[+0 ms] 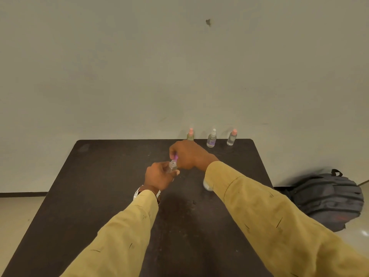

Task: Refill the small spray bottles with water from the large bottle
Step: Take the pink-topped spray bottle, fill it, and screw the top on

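While the small spray bottle [173,164] is gripped round its body by the left hand [159,176], its purple spray top [176,156] is pinched from above by the right hand [189,154]. Both hands are closed narrow, each on its own end of the one bottle, and the bottle is held just above the middle of the dark tabletop [99,176].

The bottle's long axis is tilted: base down toward the left hand, top leaning up and away toward the right. That line is judged to be what the next move turns on, since the top must be twisted about it and drawn along it. Whether the top is being loosened or tightened cannot be told.

The right hand is arched over with knuckles up; the left wrist, with a watch [137,192] on it, is kept low.

Just right of the held bottle, a pale rounded shape is glimpsed against the right sleeve [259,206]. It is taken to be the large bottle [206,185], mostly hidden, nearer the right hand.

Beyond the held bottle, three more are stood upright in a row: a greenish pink-topped bottle [190,135], a white-topped bottle [211,139] and a clear pink-topped bottle [232,137]. Far right of it, a dark backpack [327,198] is seen on the floor.
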